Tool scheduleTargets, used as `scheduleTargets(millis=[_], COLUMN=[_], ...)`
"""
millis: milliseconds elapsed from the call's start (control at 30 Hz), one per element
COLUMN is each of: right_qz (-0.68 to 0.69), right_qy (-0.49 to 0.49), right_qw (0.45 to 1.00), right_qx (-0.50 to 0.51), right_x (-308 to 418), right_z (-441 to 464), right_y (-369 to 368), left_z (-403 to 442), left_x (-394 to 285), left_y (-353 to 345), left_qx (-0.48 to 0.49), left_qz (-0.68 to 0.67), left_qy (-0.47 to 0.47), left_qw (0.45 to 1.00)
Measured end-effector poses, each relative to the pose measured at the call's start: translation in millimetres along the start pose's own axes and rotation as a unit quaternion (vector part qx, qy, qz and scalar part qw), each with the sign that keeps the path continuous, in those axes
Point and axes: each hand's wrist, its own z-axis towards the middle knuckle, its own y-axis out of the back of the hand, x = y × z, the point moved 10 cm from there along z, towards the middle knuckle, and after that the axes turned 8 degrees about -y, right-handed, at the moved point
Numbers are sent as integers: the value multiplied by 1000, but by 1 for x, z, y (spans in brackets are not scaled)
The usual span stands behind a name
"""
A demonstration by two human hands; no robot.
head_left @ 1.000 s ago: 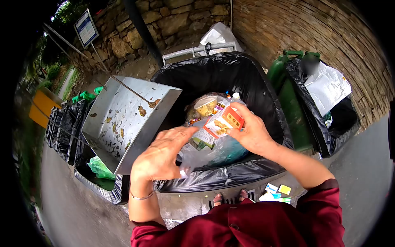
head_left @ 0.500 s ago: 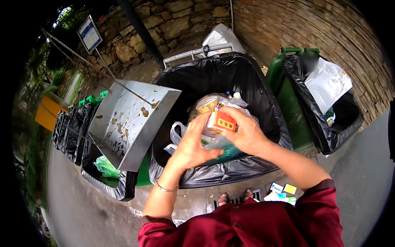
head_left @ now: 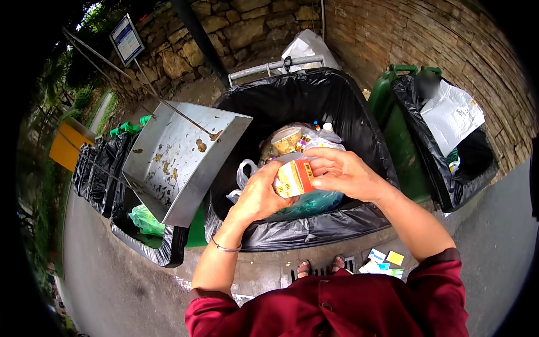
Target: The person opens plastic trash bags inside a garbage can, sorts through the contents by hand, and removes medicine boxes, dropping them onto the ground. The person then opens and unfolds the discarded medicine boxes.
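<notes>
Between my hands, above the large black-lined bin (head_left: 365,135), is a small red and pale-yellow cardboard box (head_left: 293,178) with printed characters. My left hand (head_left: 257,194) is closed round its left end. At the red right end, my right hand (head_left: 349,177) grips with thumb and fingers. Below and behind the box lies a clear plastic bag of rubbish (head_left: 275,140) with small bottles in it. A white bottle cap (head_left: 327,127) shows on top, and green plastic (head_left: 314,205) lies under my hands.
A metal dustpan (head_left: 185,151) with dry leaves leans over the left bins. At right stands a green bin (head_left: 401,151) with a white plastic bag (head_left: 453,118). Flattened cartons (head_left: 383,263) lie on the ground near my feet. A stone wall (head_left: 241,28) rises behind.
The box has turned so its pale printed side shows. My left hand has closed onto its left end, and my right hand has shifted to its right end.
</notes>
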Motion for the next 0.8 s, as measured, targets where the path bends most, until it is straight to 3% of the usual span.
scheduleTargets(millis=[33, 167, 433, 533, 633, 667, 800], right_qz=[1, -12, -94, -266, -343, -148, 1], right_qy=[0, -19, -113, -48, 32, -75, -67], right_qw=[1000, 999, 987, 954, 913, 969, 989], right_qx=[0, -24, -63, -131, -217, -185, -134], right_x=[-5, -10, -25, -18, -9, -33, -37], right_z=[3, 9, 12, 14, 9, 14, 17], right_y=[-1, -3, -2, -1, 4, 16, 25], left_z=[0, -1, -3, -1, 0, 0, 1], left_x=[-1, -16, -22, -22, -15, -15, -6], left_y=[2, 7, 2, -3, -2, 0, 6], left_qx=[-13, -36, -28, -2, -4, -19, -29], left_qz=[66, 119, 207, 262, 271, 260, 167], left_qy=[-23, -95, -121, -110, -110, -119, -70], left_qw=[998, 988, 970, 959, 956, 958, 983])
